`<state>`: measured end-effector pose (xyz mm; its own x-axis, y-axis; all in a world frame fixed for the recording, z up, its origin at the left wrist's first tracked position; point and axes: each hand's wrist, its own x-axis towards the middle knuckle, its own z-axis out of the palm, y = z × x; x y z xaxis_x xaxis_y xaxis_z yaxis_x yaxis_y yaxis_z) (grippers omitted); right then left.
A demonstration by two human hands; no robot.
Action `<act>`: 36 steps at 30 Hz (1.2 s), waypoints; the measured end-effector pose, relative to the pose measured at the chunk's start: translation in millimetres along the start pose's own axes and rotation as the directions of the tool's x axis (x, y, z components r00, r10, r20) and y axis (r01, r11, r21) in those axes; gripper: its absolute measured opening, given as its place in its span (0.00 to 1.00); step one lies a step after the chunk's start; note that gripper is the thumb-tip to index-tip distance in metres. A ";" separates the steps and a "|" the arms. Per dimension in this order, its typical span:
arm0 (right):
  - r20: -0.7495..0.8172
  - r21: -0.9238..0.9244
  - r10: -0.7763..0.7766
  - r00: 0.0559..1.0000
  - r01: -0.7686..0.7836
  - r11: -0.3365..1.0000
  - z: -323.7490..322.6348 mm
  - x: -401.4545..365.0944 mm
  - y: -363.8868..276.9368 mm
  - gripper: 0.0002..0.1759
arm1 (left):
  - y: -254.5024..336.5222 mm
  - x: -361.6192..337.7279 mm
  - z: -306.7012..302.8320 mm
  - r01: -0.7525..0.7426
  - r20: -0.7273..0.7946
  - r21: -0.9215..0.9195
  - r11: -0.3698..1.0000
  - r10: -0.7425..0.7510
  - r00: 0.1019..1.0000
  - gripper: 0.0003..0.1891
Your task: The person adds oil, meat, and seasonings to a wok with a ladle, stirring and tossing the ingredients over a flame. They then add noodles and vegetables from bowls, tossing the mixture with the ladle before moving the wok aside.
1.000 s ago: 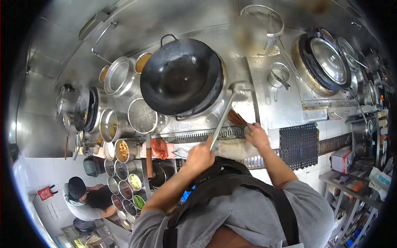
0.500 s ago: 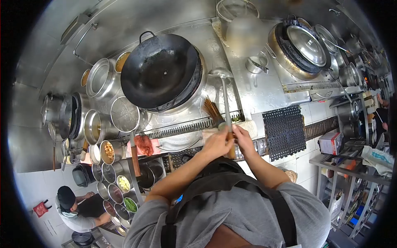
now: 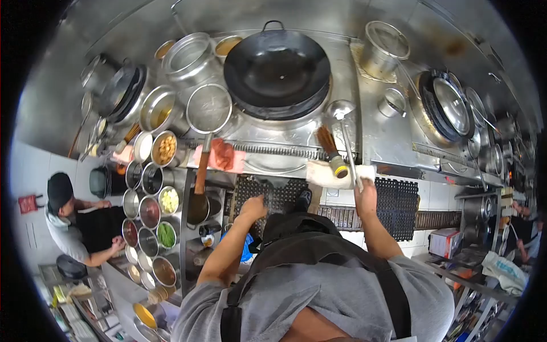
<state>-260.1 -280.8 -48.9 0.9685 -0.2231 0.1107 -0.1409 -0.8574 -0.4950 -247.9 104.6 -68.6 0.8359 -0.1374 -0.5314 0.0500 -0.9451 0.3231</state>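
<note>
Swung away from the brush (image 3: pixel 330 149), my left hand (image 3: pixel 253 208) now hangs over the floor mat (image 3: pixel 244 191), clenched or not I can't tell; my right hand (image 3: pixel 366 196) grips the ladle (image 3: pixel 341 109), which reaches across the steel worktop (image 3: pixel 376 134).

A shiny long-handled metal ladle (image 3: pixel 348 142) is stretching away from the fingers of the right hand (image 3: pixel 367 200), the near end of its handle meeting the fingertips and its round bowl resting farther beyond them, slightly left. A wok brush (image 3: pixel 332 153) is lying just left of that handle, beyond and left of the fingers. Its brown, stiff-looking bristles are pointing away from the fingers; its dark butt, ringed in yellow, is sitting nearer to them.
</note>
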 end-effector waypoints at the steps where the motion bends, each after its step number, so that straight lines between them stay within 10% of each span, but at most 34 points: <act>1: -0.031 0.042 0.020 0.999 -0.019 0.999 -14.8 5.5 -26.7 0.17 | -20.8 -13.2 8.2 0.054 -0.015 -0.034 0.998 -0.054 0.998 0.24; 5: 0.098 0.020 -0.089 0.991 0.087 0.996 11.5 53.6 -41.9 0.22 | -94.1 -74.4 69.9 0.179 -0.046 -0.552 0.814 -0.244 0.969 0.26; 8: 0.311 -0.124 -0.029 0.950 0.071 0.990 45.3 76.7 -44.0 0.28 | -122.0 -117.3 134.4 0.348 0.002 -0.580 0.737 -0.426 0.905 0.25; 11: 0.333 -0.168 -0.027 0.942 0.088 0.982 73.2 91.2 -50.4 0.33 | -123.4 -150.4 141.8 0.567 0.316 -0.744 0.354 -0.561 0.765 0.25; 13: 0.399 -0.048 0.006 0.917 0.015 0.999 59.8 98.3 -72.7 0.33 | -159.3 -142.5 170.8 0.312 -0.155 -0.757 0.574 -0.622 0.767 0.23; 15: 0.598 0.357 0.189 0.779 -0.470 0.807 73.8 111.8 -63.9 0.31 | -139.4 -136.4 86.2 0.208 -0.124 -0.922 0.325 -0.759 0.639 0.21; 17: 0.769 0.496 0.128 0.627 -0.710 0.499 79.7 112.8 -79.2 0.29 | -141.2 -110.4 32.5 0.148 -0.487 -0.771 0.619 -0.724 0.489 0.25; 20: 0.801 0.524 0.031 0.598 -0.724 0.449 87.6 121.6 -130.5 0.29 | -144.9 -55.2 -38.9 0.148 -0.765 -0.398 0.905 -0.417 0.491 0.30; 25: 0.791 0.528 -0.109 0.602 -0.580 0.620 140.4 162.1 -160.2 0.30 | -141.9 29.4 -87.1 0.418 -0.450 -0.218 0.882 -0.471 0.759 0.37; 28: 0.739 0.198 -0.165 0.653 0.024 0.980 150.4 180.7 -164.9 0.37 | -154.8 49.9 -97.4 0.480 -0.405 -0.171 0.860 -0.506 0.762 0.35; 36: 0.807 0.247 -0.164 0.568 -0.071 0.966 159.3 178.8 -166.9 0.39 | -166.5 72.4 -207.2 0.354 -0.481 -0.147 0.923 -0.380 0.790 0.27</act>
<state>-30.7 -103.8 -83.8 0.7386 0.3885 -0.5510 -0.1542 -0.6982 -0.6991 -82.5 313.4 1.4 0.9044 0.3933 -0.1655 0.4230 -0.8777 0.2252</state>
